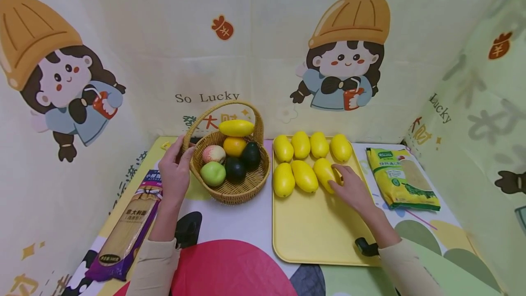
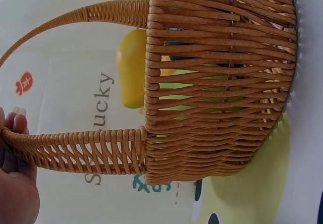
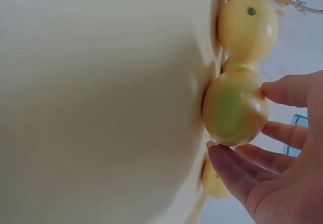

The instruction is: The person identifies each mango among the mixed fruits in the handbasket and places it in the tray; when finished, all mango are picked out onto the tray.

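My left hand [image 1: 174, 172] grips the left side of the handle of a wicker basket [image 1: 234, 197]; the left wrist view shows fingers behind the handle [image 2: 81, 151]. Inside the basket lie a peach [image 1: 214, 154], a green apple [image 1: 213, 174], an orange fruit [image 1: 234, 146] and two dark avocados [image 1: 236, 169], with a yellow mango [image 1: 236, 127] on top. On a yellow tray [image 1: 312, 232], several mangoes stand in two rows. With thumb and fingertips, my right hand [image 1: 352, 189] holds the rightmost front-row mango [image 3: 234, 108], which appears to rest on the tray.
Left of the basket lies a purple-edged pasta packet [image 1: 129, 223], partly behind the left forearm. A green and yellow packet [image 1: 402, 179] sits right of the tray. Printed cloth walls [image 1: 271, 58] enclose the table at the back and sides.
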### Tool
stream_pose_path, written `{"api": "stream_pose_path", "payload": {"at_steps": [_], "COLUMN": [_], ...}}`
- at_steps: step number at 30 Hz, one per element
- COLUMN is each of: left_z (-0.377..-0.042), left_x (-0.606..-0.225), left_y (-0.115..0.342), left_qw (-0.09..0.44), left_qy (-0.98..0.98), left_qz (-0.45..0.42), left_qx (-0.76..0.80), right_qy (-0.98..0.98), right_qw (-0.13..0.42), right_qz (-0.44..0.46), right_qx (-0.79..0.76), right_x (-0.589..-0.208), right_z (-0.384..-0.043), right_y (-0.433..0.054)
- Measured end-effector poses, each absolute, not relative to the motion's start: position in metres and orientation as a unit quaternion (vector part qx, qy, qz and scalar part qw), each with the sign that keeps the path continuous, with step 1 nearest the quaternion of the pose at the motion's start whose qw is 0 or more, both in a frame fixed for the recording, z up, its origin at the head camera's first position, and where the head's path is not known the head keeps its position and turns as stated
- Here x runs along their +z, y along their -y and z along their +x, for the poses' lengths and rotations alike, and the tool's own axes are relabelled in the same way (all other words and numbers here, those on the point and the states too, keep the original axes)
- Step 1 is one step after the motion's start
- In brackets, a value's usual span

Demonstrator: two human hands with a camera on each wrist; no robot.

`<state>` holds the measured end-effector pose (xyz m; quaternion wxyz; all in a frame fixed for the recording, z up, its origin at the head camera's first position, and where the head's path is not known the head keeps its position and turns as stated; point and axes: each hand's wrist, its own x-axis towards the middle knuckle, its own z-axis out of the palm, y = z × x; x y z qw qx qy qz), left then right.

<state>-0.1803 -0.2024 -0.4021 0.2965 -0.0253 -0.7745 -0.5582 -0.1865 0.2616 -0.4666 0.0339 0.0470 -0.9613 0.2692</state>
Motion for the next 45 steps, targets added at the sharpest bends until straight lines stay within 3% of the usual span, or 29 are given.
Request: {"api": "stream_pose_path", "payload": {"at_steps": [11, 17, 23, 45], "left_z": [-0.178, -0.180, -0.181, -0.184], "left_x": [-0.402, -0.404, -0.403, -0.405], "left_y": [0.203, 0.203, 0.200, 0.203], "left_qw": [0.291, 0.294, 0.295, 0.294], "left_qy": [0.774, 0.777, 0.776, 0.776], "left_qz": [-0.019, -0.017, -0.017, -0.022], "left_qx": [-0.561, -0.557, -0.557, -0.558], "right_qy": [0.958, 0.951, 0.934, 0.903], "right_qw": [0.028, 0.067, 0.103, 0.105], "right_qz": [0.045, 0.045, 0.108, 0.296], "right_qx": [0.283, 0.299, 0.326, 0.294], "right_x": [-0.465, -0.461, -0.454, -0.423], "right_z": [-0.200, -0.211, -0.220, -0.262], "right_y": [-0.255, -0.248, -0.224, -0.100]}}
